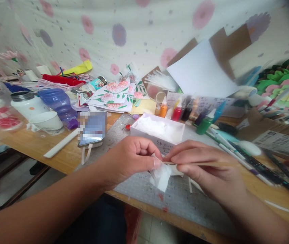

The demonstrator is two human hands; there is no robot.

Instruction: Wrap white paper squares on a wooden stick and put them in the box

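A crumpled piece of thin white tissue hangs from the pinched thumb and fingers of my left hand. Close beside it, my right hand is closed on a thin light-brown stick, which lies level between thumb and fingers. One end of the stick meets the tissue at my left fingertips; whether the tissue wraps around it I cannot tell. Just behind the hands stands a white box with soft white material inside. Both hands are above a grey cutting mat.
Paint bottles in several colours, including a green one, stand behind the box. Pens and brushes lie at right near a cardboard box. A phone, a white cup and flower drawings are at left and back.
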